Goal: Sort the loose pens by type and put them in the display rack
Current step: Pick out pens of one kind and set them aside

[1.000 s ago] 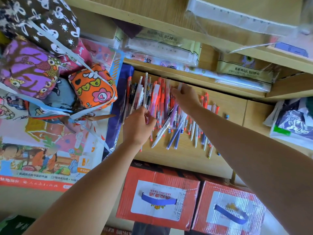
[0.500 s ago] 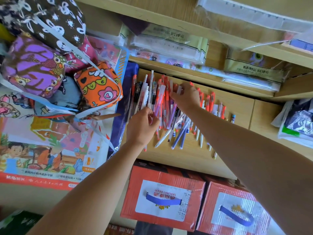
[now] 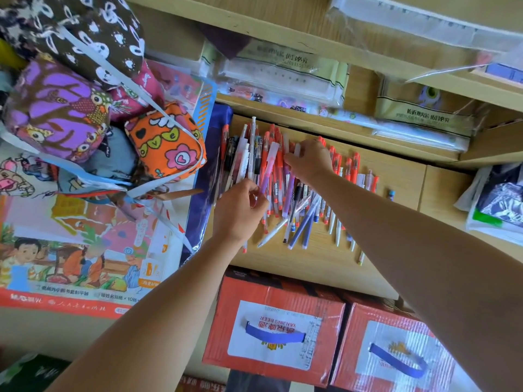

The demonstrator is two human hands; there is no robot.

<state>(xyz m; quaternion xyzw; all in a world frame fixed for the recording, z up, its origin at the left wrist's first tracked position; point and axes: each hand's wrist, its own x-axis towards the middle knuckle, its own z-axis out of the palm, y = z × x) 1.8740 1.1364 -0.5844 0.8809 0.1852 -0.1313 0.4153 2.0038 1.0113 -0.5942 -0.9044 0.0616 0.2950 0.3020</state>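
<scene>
Bright daylight, wide-angle edge distortion

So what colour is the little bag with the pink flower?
The bag is orange, with green letters too; the head view shows it best.

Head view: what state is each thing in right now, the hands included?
Left hand, pinching a purple pen over the pile.
Right hand, fingers bent onto the pens; grip unclear.
Loose pens, unsorted, lying flat on the wooden shelf.
Left red carton, closed, taped.
Right red carton, closed, taped.
Fabric pouches, bundled with ribbon.
</scene>
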